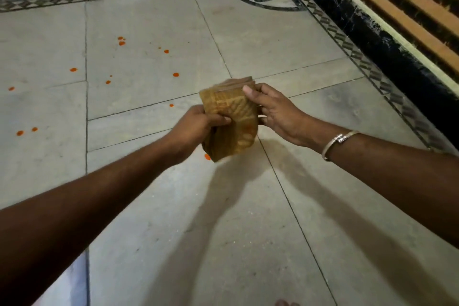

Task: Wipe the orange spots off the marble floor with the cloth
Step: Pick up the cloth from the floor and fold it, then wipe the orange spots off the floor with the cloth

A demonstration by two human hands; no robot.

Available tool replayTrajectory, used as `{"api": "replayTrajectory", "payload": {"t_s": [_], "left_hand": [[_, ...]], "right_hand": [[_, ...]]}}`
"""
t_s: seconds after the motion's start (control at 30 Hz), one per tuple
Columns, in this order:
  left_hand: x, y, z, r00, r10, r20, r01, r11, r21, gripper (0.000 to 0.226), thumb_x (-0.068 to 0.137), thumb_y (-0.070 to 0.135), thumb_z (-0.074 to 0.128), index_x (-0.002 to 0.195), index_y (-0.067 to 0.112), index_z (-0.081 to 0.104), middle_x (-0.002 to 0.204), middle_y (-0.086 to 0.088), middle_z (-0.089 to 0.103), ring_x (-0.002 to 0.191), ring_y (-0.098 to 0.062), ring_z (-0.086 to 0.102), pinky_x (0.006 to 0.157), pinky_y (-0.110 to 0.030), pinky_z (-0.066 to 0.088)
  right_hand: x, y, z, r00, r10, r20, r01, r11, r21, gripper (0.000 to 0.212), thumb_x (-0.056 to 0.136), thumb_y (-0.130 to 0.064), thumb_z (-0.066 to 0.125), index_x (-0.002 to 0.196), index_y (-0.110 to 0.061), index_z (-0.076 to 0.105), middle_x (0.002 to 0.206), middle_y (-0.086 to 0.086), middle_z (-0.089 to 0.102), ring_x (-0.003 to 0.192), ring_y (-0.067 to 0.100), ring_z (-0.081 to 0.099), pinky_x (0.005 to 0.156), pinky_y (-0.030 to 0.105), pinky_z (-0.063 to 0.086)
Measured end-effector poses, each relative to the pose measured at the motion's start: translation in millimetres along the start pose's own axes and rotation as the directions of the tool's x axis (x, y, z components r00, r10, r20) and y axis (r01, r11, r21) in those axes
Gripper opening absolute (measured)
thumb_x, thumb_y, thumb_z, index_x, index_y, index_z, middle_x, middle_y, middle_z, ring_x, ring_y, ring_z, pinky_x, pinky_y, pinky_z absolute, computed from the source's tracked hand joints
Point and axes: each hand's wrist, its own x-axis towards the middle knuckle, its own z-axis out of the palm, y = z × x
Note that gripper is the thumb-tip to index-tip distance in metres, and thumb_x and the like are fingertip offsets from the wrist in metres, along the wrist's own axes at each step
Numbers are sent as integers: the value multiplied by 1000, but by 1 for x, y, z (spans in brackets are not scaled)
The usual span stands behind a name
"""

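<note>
A folded tan cloth (232, 114) with a woven pattern hangs in the air above the pale marble floor (149, 20). My left hand (196, 124) grips its lower left side, and my right hand (275, 109) pinches its upper right edge. Several orange spots dot the floor to the left, such as one spot (175, 74) beyond the cloth, a pair (121, 41) farther away and another pair (26, 131) at the left. One more orange spot (207, 156) peeks out just under the cloth.
A patterned diamond border (360, 57) runs along the far and right sides of the floor, with a black raised edge (387, 40) behind it. Brown wooden slats (409, 0) lie at the top right. A toe shows at the bottom edge (283, 302).
</note>
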Motion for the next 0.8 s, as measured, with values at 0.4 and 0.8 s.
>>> {"api": "replayTrajectory", "payload": {"t_s": [0.4, 0.8], "left_hand": [[-32, -80, -60, 851, 360, 382, -489, 281, 826, 67, 80, 15, 62, 147, 18, 53, 150, -7, 55, 137, -24, 52, 115, -29, 33], [-3, -140, 42, 989, 73, -128, 81, 453, 888, 84, 100, 72, 10, 164, 23, -13, 171, -10, -23, 157, -29, -26, 126, -48, -16]], "right_hand": [[2, 119, -16, 996, 79, 28, 3, 302, -953, 76, 100, -63, 28, 160, -26, -2, 169, 3, -12, 154, 21, -16, 124, 47, -3], [17, 162, -20, 994, -111, 21, 34, 117, -993, 73, 101, -58, 10, 159, -21, -14, 166, 3, -21, 153, 19, -21, 125, 48, -2]]}}
